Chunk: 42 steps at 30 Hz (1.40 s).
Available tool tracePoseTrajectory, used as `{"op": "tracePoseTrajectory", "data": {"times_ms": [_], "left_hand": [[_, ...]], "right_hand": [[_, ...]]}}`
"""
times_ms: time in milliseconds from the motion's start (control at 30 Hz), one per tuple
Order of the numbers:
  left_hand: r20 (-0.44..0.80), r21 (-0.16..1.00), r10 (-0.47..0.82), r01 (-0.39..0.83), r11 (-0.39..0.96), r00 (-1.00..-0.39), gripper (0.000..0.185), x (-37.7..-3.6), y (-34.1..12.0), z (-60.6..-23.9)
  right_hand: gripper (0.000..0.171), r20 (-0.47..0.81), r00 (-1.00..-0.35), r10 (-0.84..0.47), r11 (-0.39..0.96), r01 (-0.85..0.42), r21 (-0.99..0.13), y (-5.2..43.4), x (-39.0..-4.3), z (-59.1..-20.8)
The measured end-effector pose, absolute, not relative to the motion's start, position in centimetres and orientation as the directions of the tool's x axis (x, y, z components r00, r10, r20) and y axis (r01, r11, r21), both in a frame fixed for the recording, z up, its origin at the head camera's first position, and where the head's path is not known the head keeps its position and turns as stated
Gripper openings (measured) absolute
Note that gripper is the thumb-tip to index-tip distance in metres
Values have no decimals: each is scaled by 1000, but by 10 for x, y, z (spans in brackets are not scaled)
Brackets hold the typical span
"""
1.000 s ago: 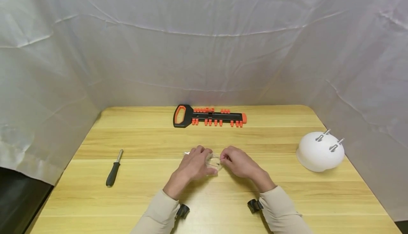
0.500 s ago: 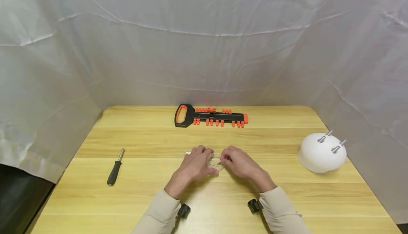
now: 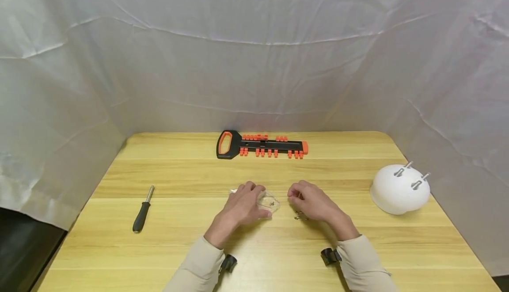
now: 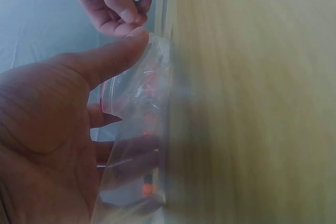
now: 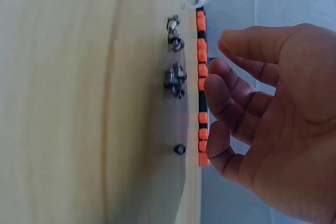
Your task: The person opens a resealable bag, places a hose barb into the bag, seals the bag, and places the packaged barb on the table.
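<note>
My left hand (image 3: 244, 206) holds a clear plastic zip bag (image 3: 264, 200) low over the table, thumb on its near edge and fingers behind the film in the left wrist view. A few small dark bits show inside the bag in the head view. To its right, my right hand (image 3: 312, 200) hovers with loosely bent fingers and nothing visible between them. Beneath it, several small shiny metal pieces (image 5: 175, 77), like screws or nuts, lie scattered on the wood; one dark piece (image 5: 179, 149) sits apart from the rest.
A black and orange rack with a loop handle (image 3: 270, 145) and orange clips lies at the back. On the left is a black-handled driver (image 3: 141, 216) with a metal shaft. A white rounded object (image 3: 397, 190) with two metal prongs stands far right. Grey cloth (image 3: 254, 71) surrounds the table.
My right hand has moved off the bag toward the right, and small metal pieces now show on the table beneath it. The left hand stays in place with the bag.
</note>
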State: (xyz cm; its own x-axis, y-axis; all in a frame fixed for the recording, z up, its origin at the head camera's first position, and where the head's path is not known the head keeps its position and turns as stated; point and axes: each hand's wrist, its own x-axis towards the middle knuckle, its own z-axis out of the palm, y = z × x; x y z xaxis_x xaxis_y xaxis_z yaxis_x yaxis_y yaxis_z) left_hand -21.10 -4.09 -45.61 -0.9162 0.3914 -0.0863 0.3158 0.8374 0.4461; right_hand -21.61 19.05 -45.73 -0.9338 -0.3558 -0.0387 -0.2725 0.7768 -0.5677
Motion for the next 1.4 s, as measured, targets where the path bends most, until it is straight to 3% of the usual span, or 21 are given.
{"op": "tracePoseTrajectory", "data": {"times_ms": [633,967,1400], "left_hand": [[-100,454,376,294,841,-921,73,-211,-41,-456],[-104,461,375,290,839,-921,74,-210,-40,-456],[-102,461,376,291,838,-921,73,-210,-40,-456]], "right_hand": [[14,-63,-919,-389,813,-310,-492,217,-207,-462],[3,-60,-913,-404,836,-341,-430,218,-208,-464],[9,-44,-896,-443,808,-377,-452,210,-208,-465]]}}
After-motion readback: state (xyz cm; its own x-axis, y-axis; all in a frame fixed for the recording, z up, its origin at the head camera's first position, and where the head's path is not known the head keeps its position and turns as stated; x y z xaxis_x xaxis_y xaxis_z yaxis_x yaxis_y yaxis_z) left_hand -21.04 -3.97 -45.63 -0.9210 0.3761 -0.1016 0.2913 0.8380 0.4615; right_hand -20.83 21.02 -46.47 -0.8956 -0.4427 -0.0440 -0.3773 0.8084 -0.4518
